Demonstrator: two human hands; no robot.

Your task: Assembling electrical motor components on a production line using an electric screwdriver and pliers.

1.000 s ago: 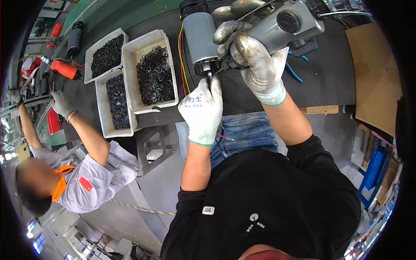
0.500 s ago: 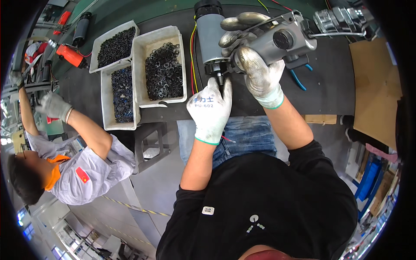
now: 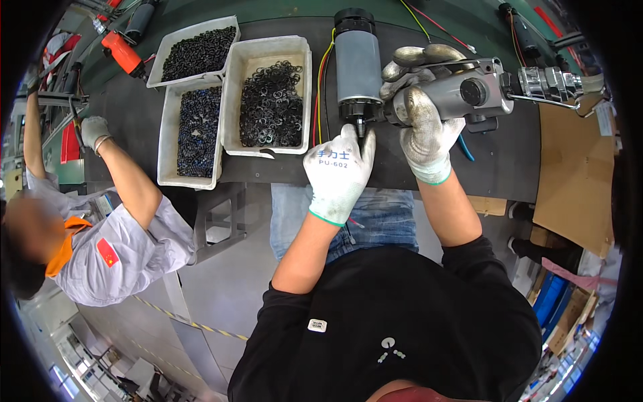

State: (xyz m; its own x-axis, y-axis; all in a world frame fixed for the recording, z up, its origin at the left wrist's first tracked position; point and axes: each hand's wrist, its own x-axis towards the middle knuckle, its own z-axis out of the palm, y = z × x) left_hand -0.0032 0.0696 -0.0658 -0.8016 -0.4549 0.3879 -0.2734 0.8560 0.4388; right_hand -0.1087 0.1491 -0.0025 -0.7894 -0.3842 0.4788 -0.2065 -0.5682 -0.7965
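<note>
A grey cylindrical motor (image 3: 357, 67) with black end caps lies on the dark bench, its threaded shaft (image 3: 361, 127) pointing toward me. At the shaft, my gloved left hand (image 3: 338, 171) has its fingers closed, thumb and forefinger on either side of it. My gloved right hand (image 3: 427, 134) is wrapped round the body of a grey air tool (image 3: 445, 96). The tool's narrow head meets the motor's shaft end at the side; exact contact is hidden. A metal hose coupling (image 3: 546, 84) sits on the tool's right end. Red, yellow and black wires (image 3: 322, 87) run beside the motor.
Left of the motor stand a white tray (image 3: 232, 100) of black retaining rings and two more trays (image 3: 163, 137) of small dark parts. Blue-handled pliers (image 3: 465, 149) lie partly beneath the tool. A co-worker (image 3: 127, 234) works at far left, near an orange-red power tool (image 3: 123, 55).
The whole view has shifted, so bench things sit further right. Both my hands keep their places on the motor shaft and air tool. The co-worker's near hand has moved.
</note>
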